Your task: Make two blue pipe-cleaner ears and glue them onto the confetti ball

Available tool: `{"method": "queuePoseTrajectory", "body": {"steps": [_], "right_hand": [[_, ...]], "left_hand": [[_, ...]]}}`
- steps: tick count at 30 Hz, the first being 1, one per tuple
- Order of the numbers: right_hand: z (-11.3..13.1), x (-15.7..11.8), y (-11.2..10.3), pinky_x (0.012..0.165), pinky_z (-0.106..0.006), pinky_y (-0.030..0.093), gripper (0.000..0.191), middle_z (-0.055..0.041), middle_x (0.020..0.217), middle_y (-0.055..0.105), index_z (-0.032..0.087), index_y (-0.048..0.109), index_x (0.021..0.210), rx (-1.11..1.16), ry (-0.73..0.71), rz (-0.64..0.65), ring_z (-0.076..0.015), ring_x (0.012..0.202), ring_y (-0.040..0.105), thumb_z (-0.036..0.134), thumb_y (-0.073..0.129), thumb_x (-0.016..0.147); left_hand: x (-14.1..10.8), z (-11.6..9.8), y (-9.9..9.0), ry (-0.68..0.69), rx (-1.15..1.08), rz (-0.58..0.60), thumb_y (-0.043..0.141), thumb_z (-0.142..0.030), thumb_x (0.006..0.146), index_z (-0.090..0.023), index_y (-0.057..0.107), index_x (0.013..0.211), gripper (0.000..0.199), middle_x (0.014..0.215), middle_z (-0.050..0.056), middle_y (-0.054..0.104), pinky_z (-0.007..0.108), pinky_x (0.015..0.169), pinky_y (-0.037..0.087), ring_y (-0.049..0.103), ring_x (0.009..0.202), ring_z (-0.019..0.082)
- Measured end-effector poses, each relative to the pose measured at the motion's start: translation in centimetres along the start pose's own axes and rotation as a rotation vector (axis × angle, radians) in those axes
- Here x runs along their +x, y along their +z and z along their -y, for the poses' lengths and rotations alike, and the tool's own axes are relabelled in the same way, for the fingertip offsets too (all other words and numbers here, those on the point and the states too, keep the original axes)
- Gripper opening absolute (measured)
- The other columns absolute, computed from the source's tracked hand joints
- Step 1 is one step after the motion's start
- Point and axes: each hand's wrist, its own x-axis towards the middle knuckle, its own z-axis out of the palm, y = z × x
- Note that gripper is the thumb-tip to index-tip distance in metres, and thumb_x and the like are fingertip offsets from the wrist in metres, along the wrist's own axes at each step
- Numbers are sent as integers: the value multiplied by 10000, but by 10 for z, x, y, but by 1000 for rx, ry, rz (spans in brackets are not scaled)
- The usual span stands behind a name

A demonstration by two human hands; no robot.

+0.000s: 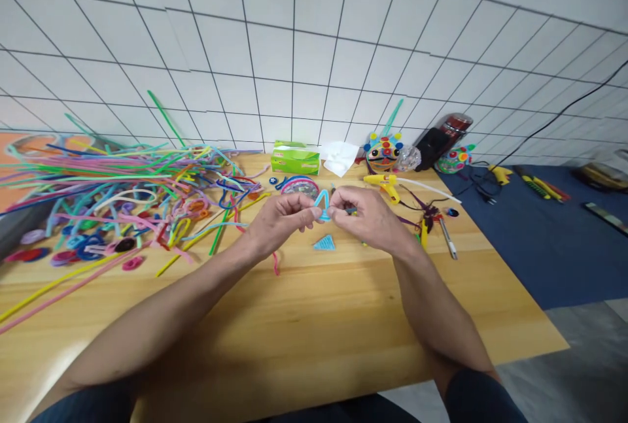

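Observation:
A light blue pipe cleaner (322,197), bent into a pointed triangle outline, is held between both hands over the wooden table (314,318). My left hand (289,217) pinches its left side with thumb and fingers. On its right side, my right hand (363,214) has its fingertips closed on it. Just below the hands lies a small filled blue triangle (324,242) on the wood. Behind my left hand, a round coiled piece with pink and blue edges (300,186) is partly covered.
Many colored pipe cleaners (122,181) pile at the left. A green tissue pack (295,158) and decorated figure (383,152) stand near the wall. A yellow glue gun (387,184), pen (448,238) and blue cloth (530,233) are at the right.

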Motion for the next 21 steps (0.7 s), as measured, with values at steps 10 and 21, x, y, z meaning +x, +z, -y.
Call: {"method": "queuePoseTrajectory", "body": {"steps": [10,21], "right_hand": [[-9,0,2,647,-293,351,153,38,701,618,222,587,742,-4,39,122,-130,673,509,233,646,883],[-19,8,5,601,-292,320,112,38,677,584,224,587,737,106,77,18,-128,652,473,237,602,847]], "left_hand": [[1,8,-11,-32,95,60,941,-438,767,-165,770,739,323,661,14,698,244,621,482,584,622,118],[-3,6,-10,236,172,-21,855,-430,914,-219,694,1212,400,1025,49,775,251,719,555,669,767,132]]}}
